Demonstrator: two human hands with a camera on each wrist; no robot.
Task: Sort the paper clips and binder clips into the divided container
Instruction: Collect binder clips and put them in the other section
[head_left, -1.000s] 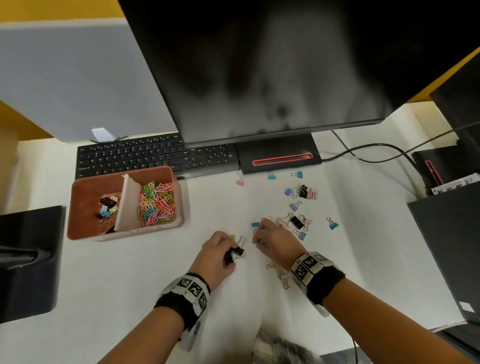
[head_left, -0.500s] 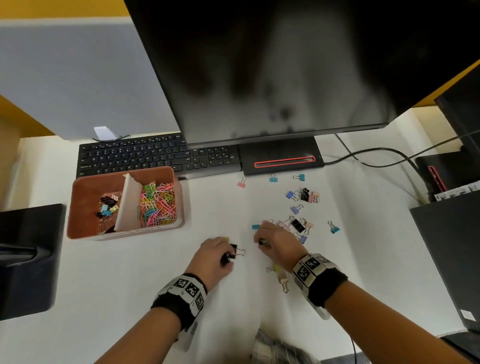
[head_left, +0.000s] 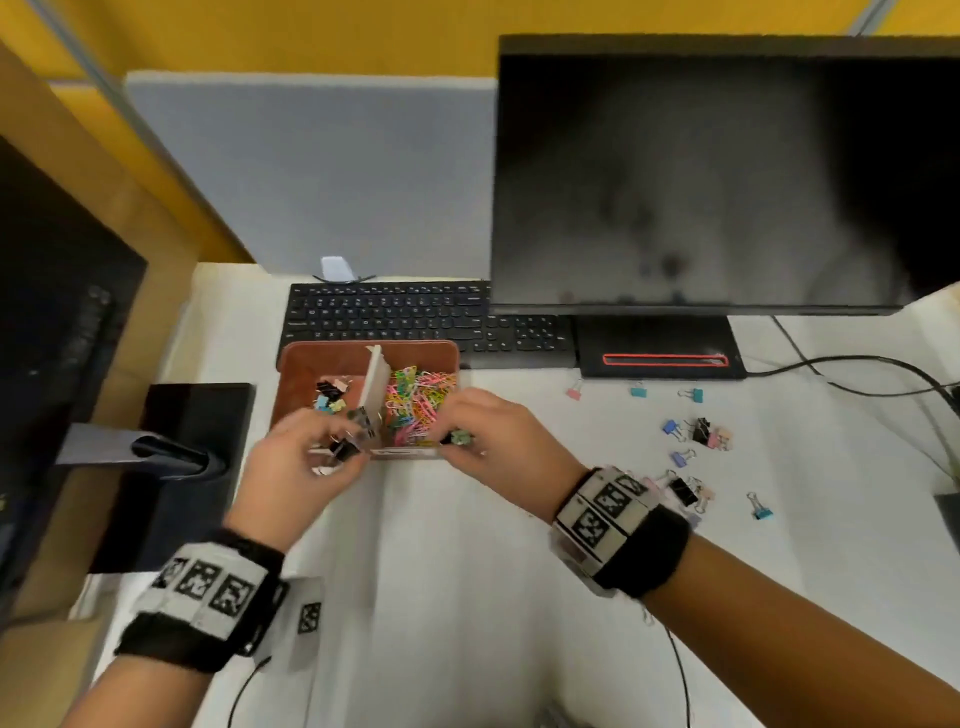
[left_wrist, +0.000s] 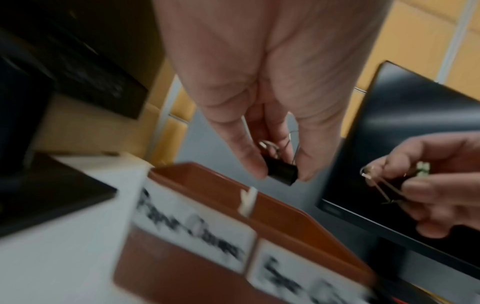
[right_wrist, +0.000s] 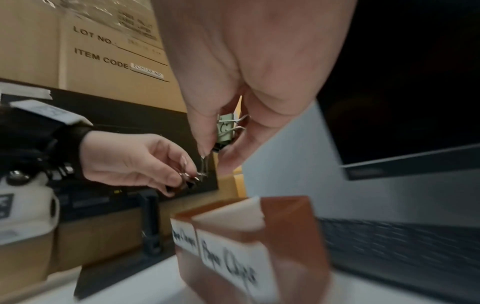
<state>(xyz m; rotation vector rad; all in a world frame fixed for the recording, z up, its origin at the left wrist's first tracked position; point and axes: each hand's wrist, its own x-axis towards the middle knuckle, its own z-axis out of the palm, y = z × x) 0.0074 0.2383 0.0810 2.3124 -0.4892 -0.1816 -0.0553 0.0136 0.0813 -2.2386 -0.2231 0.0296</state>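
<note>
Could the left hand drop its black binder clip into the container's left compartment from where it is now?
Probably yes. The left hand pinches the black binder clip right at the container's near edge, beside the divider; nothing covers the left compartment, and the right hand is over the other side.

The right hand (right_wrist: 249, 82) pinches a green binder clip (right_wrist: 225, 128) above the brown container (right_wrist: 291, 222); the left hand (right_wrist: 130, 162), at 9 o'clock, holds a black clip (right_wrist: 191, 183).

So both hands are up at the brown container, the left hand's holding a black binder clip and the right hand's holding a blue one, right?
Not quite. The left hand does hold a black binder clip at the brown container, but the binder clip pinched by the right hand is pale green, not blue. The right wrist view shows it best.
</note>
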